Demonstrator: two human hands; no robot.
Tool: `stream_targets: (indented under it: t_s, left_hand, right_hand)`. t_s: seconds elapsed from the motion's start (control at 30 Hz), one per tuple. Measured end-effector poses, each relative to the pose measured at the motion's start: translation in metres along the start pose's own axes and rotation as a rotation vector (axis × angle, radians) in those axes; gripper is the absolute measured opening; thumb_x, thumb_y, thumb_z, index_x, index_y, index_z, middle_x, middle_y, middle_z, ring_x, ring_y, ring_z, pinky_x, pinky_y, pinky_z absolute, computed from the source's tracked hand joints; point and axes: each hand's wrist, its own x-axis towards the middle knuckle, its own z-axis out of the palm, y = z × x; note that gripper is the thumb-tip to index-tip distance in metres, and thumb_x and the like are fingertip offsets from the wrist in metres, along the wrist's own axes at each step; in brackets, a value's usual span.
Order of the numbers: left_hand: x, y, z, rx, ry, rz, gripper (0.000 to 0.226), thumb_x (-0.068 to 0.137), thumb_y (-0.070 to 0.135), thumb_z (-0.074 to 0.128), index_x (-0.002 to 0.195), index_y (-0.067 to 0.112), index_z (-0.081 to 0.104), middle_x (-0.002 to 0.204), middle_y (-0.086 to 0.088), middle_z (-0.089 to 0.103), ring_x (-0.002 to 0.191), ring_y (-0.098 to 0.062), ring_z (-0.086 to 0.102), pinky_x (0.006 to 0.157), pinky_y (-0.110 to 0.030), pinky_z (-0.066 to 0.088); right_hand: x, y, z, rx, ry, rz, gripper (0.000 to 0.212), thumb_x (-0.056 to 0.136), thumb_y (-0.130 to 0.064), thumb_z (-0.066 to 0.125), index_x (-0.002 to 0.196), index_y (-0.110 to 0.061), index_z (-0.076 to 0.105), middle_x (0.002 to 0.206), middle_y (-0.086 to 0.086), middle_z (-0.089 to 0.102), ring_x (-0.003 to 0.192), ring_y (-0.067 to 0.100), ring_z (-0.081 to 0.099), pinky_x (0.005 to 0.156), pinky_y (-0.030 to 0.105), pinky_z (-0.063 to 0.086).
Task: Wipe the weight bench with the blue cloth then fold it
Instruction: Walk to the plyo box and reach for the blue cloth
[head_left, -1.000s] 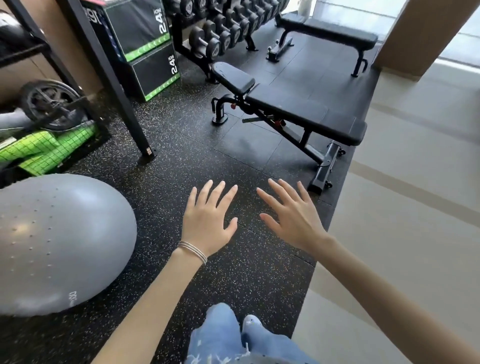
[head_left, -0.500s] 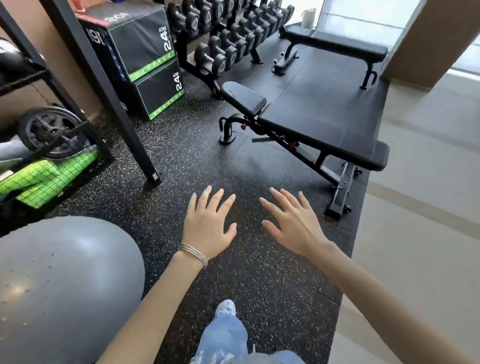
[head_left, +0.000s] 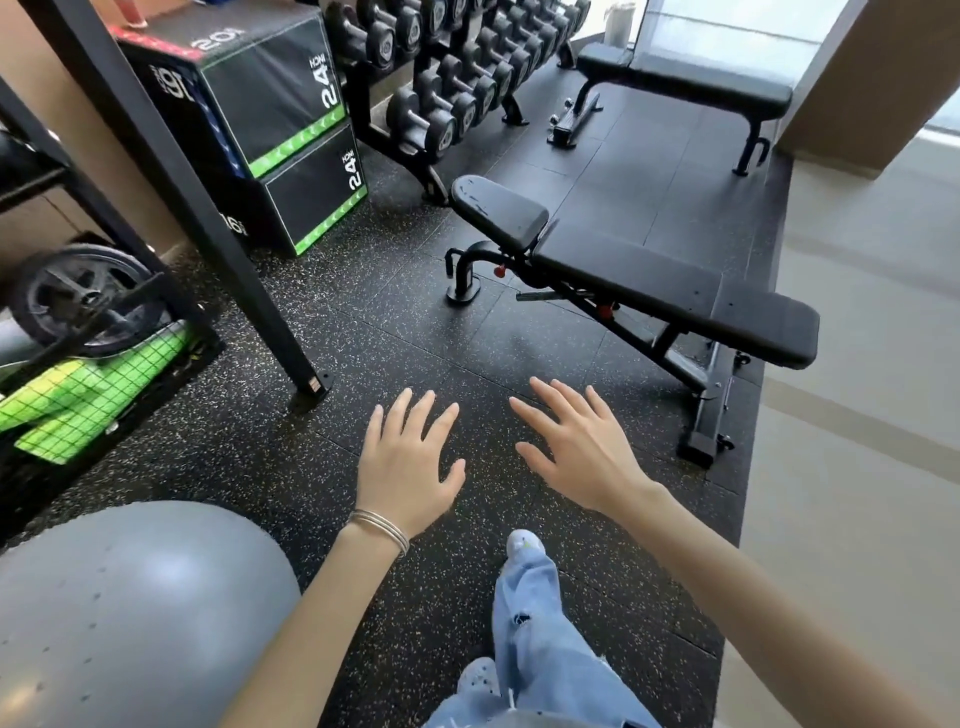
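Left hand (head_left: 405, 467) and right hand (head_left: 582, 457) hover near the weight bench (head_left: 649, 291), fingers (head_left: 426, 415) spread and empty; with no blue cloth visible, wiping could stall.

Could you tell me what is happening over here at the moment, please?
A person faces the nearer weight bench, which stands untouched a little ahead on the rubber floor. The left hand and right hand are held out open, holding nothing. No blue cloth is in view, so the wiping has not begun.
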Motion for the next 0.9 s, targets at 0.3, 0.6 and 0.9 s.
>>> stream_targets:
  t_s: [0.3, 0.6, 0.9]
  left_hand:
    - [0.152, -0.021, -0.003, -0.02, 0.056, -0.047, 0.062, 0.087, 0.052, 0.04, 0.145, 0.031, 0.029, 0.154, 0.0, 0.029, 0.145, -0.023, 0.017, 0.118, -0.045, 0.012]
    - [0.293, -0.048, -0.008, -0.04, 0.061, -0.103, 0.062, 0.087, 0.051, 0.043, 0.144, 0.031, 0.031, 0.153, -0.001, 0.032, 0.144, -0.024, 0.019, 0.118, -0.046, 0.012]
    - [0.389, -0.106, 0.005, -0.023, -0.003, -0.096, 0.063, 0.087, 0.052, 0.041, 0.146, 0.033, 0.027, 0.154, 0.001, 0.028, 0.145, -0.023, 0.015, 0.119, -0.045, 0.01]
  right_hand:
    - [0.149, 0.057, -0.016, -0.021, -0.004, -0.06, 0.054, 0.095, -0.054, 0.033, 0.145, -0.038, 0.024, 0.157, -0.002, 0.019, 0.144, 0.02, 0.018, 0.118, 0.048, 0.012]
    - [0.298, 0.11, -0.038, -0.033, 0.0, -0.121, 0.054, 0.095, -0.053, 0.034, 0.145, -0.036, 0.025, 0.156, 0.001, 0.021, 0.143, 0.023, 0.019, 0.117, 0.049, 0.012]
    - [0.404, 0.124, -0.026, -0.022, -0.046, -0.104, 0.054, 0.095, -0.052, 0.035, 0.145, -0.036, 0.025, 0.156, 0.0, 0.021, 0.144, 0.023, 0.019, 0.117, 0.049, 0.011]
